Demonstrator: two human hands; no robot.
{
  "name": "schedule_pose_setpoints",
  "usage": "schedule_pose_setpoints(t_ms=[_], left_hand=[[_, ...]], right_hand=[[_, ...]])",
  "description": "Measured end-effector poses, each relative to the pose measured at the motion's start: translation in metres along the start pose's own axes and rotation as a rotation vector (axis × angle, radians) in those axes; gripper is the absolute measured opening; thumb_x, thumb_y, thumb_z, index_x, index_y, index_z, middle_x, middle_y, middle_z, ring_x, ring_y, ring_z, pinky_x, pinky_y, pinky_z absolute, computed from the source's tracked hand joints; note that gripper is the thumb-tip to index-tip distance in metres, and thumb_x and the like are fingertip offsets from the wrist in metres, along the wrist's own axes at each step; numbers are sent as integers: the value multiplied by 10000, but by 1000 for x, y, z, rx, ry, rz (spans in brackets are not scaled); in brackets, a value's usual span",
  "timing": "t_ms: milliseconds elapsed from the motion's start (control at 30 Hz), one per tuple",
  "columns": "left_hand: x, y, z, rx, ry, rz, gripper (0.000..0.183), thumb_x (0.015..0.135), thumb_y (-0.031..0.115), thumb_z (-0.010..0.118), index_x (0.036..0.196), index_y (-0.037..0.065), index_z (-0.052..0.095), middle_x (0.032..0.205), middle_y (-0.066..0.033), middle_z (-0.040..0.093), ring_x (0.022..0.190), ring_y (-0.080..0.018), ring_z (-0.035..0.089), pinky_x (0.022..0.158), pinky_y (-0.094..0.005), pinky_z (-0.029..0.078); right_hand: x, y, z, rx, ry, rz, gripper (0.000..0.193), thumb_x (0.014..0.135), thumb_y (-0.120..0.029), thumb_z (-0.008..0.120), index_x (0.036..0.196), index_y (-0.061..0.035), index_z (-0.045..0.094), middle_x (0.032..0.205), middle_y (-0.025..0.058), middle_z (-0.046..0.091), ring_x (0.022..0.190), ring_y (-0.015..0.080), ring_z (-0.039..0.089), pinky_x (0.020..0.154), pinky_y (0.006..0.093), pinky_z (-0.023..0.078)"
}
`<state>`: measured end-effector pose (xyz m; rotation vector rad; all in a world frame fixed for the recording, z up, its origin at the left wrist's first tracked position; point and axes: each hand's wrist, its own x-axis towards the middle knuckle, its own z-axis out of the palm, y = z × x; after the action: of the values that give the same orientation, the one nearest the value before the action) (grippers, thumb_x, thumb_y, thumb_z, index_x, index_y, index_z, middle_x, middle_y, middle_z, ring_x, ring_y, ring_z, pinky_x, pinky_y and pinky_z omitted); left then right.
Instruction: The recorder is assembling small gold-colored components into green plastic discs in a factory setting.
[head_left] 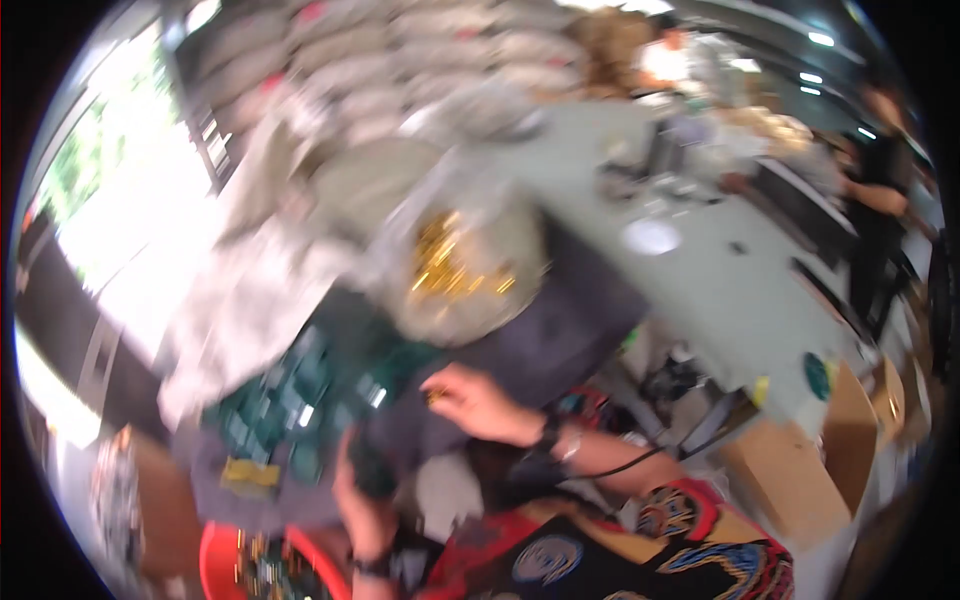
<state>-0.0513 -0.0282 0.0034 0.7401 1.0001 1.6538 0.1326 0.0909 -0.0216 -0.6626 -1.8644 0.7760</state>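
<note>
Everything is smeared by motion. My left hand (358,500) is closed round a dark green piece (373,470) of unclear kind, near the front of the dark grey work surface. My right hand (482,402) pinches a small gold-coloured piece (436,397), held apart from the left hand and to its right. Shiny dark green pieces (290,385) lie heaped to the left, beyond my left hand. Farther off, a clear plastic bag (405,235) holds many small gold pieces (450,265).
A red bucket (213,565) with gold and green bits stands below my left hand. Whitish sacking (250,300) drapes at left; stacked sacks (370,60) rise behind. A long greenish table (690,300) runs right, past cardboard boxes (790,460). A person (880,190) stands at far right.
</note>
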Motion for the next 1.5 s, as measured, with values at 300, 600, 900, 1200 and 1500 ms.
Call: schedule_pose_setpoints(t_ms=[300,600,900,1200,1500], left_hand=[[-9,-5,6,201,-151,103,570,931,437,419,1304,5,429,848,-37,549,673,-104,550,585,-209,413],[-14,-11,0,380,-82,137,554,948,470,356,1231,4,455,710,-21,518,581,-86,489,526,-216,376],[-17,-9,5,387,-49,108,547,953,468,314,1203,8,471,694,-16,498,548,-77,461,497,-215,351],[-14,-14,2,746,-102,579,438,938,332,424,1196,-17,485,790,-141,543,652,-244,538,605,-340,434],[-20,-6,-5,549,-234,152,520,942,409,385,1194,-34,487,881,-129,590,660,-201,538,634,-331,454]], right_hand=[[-11,-57,19,296,-360,95,241,849,-15,619,1081,15,560,949,66,590,796,107,608,685,242,504],[-15,-66,22,82,-361,-138,242,820,-20,635,1049,11,564,980,115,586,787,223,620,649,300,502],[-12,-71,22,87,-409,-107,233,805,1,621,1027,7,548,944,137,569,816,310,605,682,356,502],[-14,-74,24,208,-466,20,169,819,15,611,954,25,510,832,117,574,665,210,632,574,309,509],[-18,-74,27,497,-488,435,158,857,19,572,886,-15,420,694,44,566,578,108,592,500,256,495]])
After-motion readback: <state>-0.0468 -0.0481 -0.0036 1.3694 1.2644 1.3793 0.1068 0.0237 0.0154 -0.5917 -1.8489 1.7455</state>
